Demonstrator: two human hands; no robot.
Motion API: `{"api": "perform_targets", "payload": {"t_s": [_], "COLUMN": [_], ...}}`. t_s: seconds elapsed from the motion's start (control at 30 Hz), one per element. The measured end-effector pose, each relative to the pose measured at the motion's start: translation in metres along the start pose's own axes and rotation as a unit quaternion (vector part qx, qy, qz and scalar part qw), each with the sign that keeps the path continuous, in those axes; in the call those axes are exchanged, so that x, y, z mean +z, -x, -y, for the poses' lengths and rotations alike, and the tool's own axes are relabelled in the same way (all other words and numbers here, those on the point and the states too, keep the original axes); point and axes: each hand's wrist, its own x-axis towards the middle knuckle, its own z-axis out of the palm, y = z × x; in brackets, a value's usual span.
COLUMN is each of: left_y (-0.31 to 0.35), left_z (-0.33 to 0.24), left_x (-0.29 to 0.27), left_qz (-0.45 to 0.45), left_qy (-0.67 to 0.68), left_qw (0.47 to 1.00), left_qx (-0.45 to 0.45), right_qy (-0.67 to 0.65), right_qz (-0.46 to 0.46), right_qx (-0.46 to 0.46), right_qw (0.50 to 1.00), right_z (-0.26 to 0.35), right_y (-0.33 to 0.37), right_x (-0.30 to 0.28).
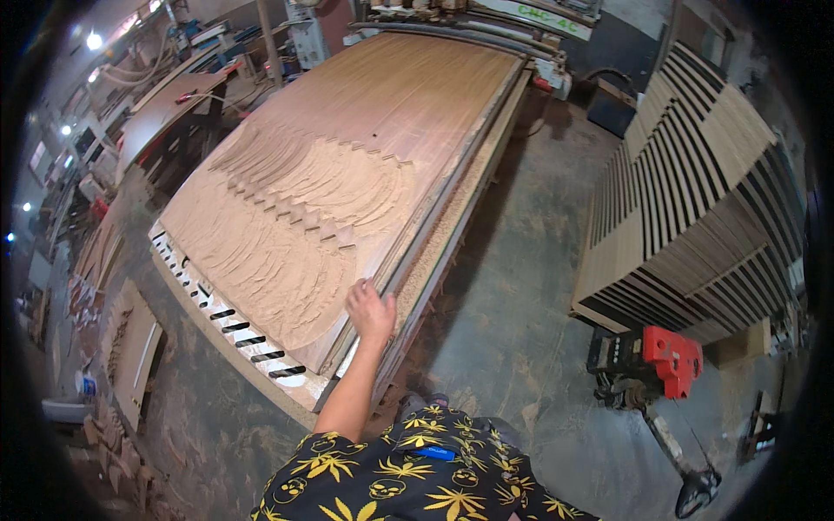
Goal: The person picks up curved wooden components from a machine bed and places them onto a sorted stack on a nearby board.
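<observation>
Left hand (pixel 371 311): reaches up from the lower middle of the frame to the right edge of the board; keeps fingers loosely spread and a little bent, with no visible hold on anything; cannot tell whether touching the surface or just above it.
Right hand: out of view; cannot tell how far open or what is held.
Board (pixel 434 78): lies flat from the upper middle to the lower left of the frame; shows bare brown grain at its far end.
Sawdust (pixel 269 269): covers the nearer part of the board in pale, curved ridges, with a zigzag line across; lies left of and above the left hand.
Slotted strip (pixel 234 328): runs along the board's near end, white with slanting black marks.
Stack (pixel 686 208): stands at the right of the frame, striped black and pale wood.
Pallet jack (pixel 671 356): sits below the stack, red-bodied, with a handle slanting to the lower right.
Counter (pixel 169 113): carries a brown top, upper left.
Shirt (pixel 404 469): fills the bottom middle, black with yellow leaves and skulls.
</observation>
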Motion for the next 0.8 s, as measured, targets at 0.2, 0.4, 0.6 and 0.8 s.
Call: {"api": "perform_targets", "payload": {"t_s": [0.2,0.4,0.6,0.8], "left_y": [0.029,0.035,0.008,0.002], "left_z": [0.053,0.063,0.047,0.049], "left_x": [-0.017,-0.019,-0.038,-0.054], "left_qz": [-0.029,-0.056,0.009,0.089], "left_qy": [-0.104,-0.136,-0.154,-0.131], "left_qw": [0.987,0.975,0.972,0.970], "left_qx": [-0.122,-0.164,-0.179,-0.185], "right_qy": [0.051,0.048,0.063,0.177], "right_qz": [0.026,0.047,0.095,0.154], "right_qx": [-0.028,-0.107,-0.213,-0.419], "right_qw": [0.998,0.992,0.970,0.877], "right_z": [0.131,0.320,0.519,0.681], "right_y": [-0.110,-0.234,-0.287,-0.210], "right_x": [-0.041,-0.050,0.010,0.126]}}
